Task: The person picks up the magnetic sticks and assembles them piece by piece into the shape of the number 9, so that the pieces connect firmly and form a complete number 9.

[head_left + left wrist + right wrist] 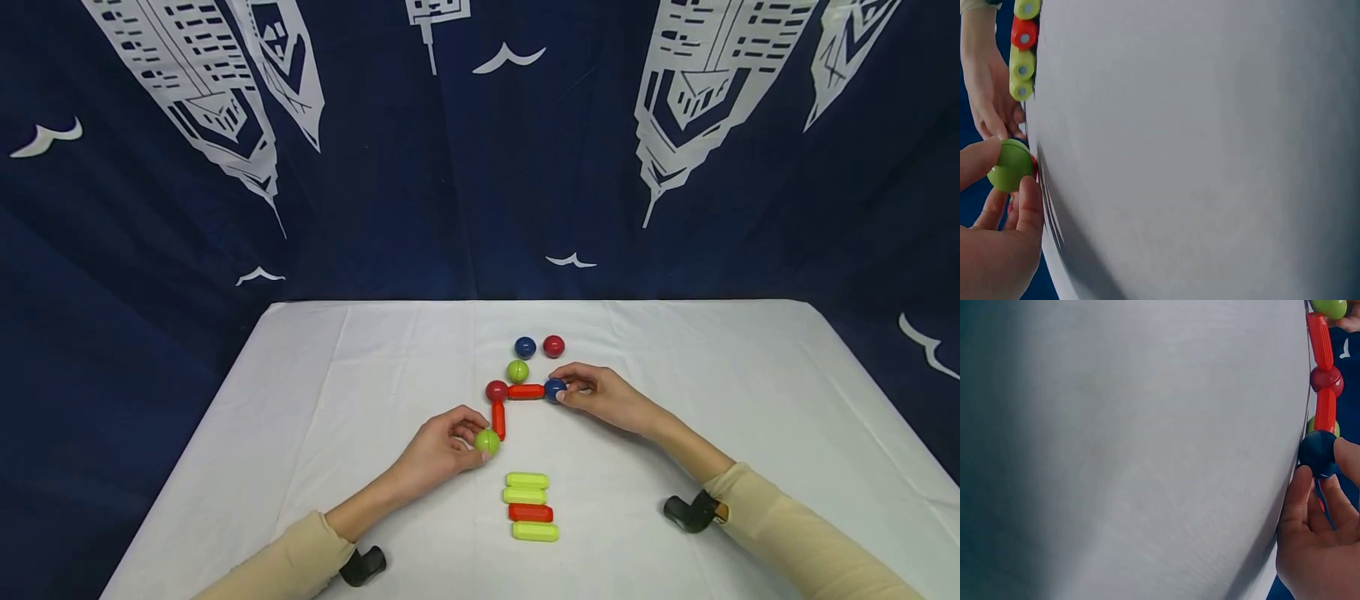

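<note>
A red ball (pixel 497 391) joins two red rods at a corner; one rod (pixel 527 392) points right, the other (pixel 498 421) toward the person. At the right rod's far end sits a blue ball (pixel 553 391), pinched between the thumb and fingers of my right hand (pixel 606 398). My left hand (pixel 441 450) holds a green ball (pixel 487 442) with thumb and fingertips, right by the near end of the other rod. The left wrist view shows this green ball (pixel 1011 167) up close. In the right wrist view the blue ball (pixel 1318 453) meets its rod.
Behind the joined pieces lie a loose green ball (pixel 517 372), a second blue ball (pixel 525 347) and a second red ball (pixel 554 346). Nearer the person, several green rods (pixel 527 480) and one red rod (pixel 530 512) lie in a column on the white-covered table (pixel 360 367).
</note>
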